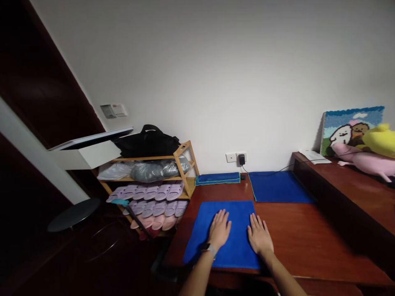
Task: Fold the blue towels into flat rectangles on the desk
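Note:
A blue cloth (236, 238) is spread out on the reddish-brown wooden table (308, 242), close to its front edge. My left hand (219, 230) lies flat on the middle of the cloth, palm down, with a watch on the wrist. At the cloth's right edge rests my right hand (259, 234), palm down with the fingers stretched out. Neither hand holds anything. Behind it, a second blue cloth (277, 187) lies flat at the back of the table, and a folded blue cloth (217, 179) with green edging sits against the wall.
Left of the table stands a wooden rack (185, 181) with slippers (151, 191) and a black bag (148, 142). A plugged-in charger (242, 159) trails a cable across the back. On the raised right surface are a pink plush toy (367, 160) and a picture (352, 127). A round stool (74, 213) is at left.

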`<state>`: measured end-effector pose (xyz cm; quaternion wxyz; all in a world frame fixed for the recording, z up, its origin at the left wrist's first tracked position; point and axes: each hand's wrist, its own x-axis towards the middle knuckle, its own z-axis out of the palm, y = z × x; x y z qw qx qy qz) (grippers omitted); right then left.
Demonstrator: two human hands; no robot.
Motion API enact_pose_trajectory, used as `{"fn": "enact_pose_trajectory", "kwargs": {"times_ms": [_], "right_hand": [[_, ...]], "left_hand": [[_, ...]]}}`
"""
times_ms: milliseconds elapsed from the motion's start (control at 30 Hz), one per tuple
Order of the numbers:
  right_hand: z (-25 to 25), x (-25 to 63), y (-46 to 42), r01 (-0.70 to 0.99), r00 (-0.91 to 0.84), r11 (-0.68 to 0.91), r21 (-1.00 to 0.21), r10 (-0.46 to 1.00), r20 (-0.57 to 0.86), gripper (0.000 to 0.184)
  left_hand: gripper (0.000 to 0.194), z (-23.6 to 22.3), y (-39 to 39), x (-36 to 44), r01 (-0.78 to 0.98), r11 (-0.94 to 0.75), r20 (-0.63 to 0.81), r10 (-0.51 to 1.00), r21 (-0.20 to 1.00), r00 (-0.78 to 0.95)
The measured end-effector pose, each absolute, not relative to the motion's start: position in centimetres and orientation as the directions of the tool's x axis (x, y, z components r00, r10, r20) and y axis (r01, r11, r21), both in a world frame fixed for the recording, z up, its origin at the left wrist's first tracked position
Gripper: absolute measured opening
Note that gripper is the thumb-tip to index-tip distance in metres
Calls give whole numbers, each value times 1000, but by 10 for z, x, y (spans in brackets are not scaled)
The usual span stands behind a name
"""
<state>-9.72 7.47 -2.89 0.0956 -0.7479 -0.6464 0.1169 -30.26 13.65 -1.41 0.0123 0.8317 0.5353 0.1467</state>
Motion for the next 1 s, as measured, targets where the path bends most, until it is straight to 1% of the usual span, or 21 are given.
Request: {"fn": "enact_pose_trajectory", "kwargs": {"times_ms": [67, 167, 267, 400, 433, 533, 700, 867, 933, 1000], "right_hand": [[-29, -97, 75, 948, 137, -147, -284, 989, -53, 67], [-29, -96, 76, 951, 136, -147, -271, 989, -60, 67], [-28, -96, 74, 950, 134, -146, -276, 989, -60, 67], [-24, -97, 72, 952, 136, -149, -267, 988, -66, 67], [-24, -97, 72, 954, 138, -152, -258, 988, -70, 67], [-25, -97, 72, 962, 137, -149, -230, 988, -69, 67], [-32, -99, 69, 976, 128, -140, -168, 989, -78, 69], [-27, -97, 88, 983, 162, -161, -83, 987, 5, 66], [-23, -94, 105, 982, 171, -170, -88, 985, 7, 65], [-23, -90, 122, 978, 173, -175, -111, 985, -30, 65]], "left_hand": [[58, -21, 134, -262, 853, -479, 199, 874, 208, 443], [61, -30, 134, -241, 857, -467, 148, 884, 216, 444], [61, -31, 142, -274, 907, -384, 111, 923, 175, 369], [64, -21, 155, -359, 981, -162, 53, 986, 109, 157], [65, -18, 157, -377, 986, -129, 48, 991, 103, 125], [69, -16, 158, -408, 988, -116, 44, 993, 104, 112], [69, -20, 153, -406, 987, -113, 77, 991, 112, 105], [69, -26, 152, -407, 983, -125, 123, 987, 134, 108], [68, -28, 152, -409, 983, -121, 139, 985, 138, 102], [68, -29, 152, -409, 983, -118, 143, 985, 139, 98]]}}
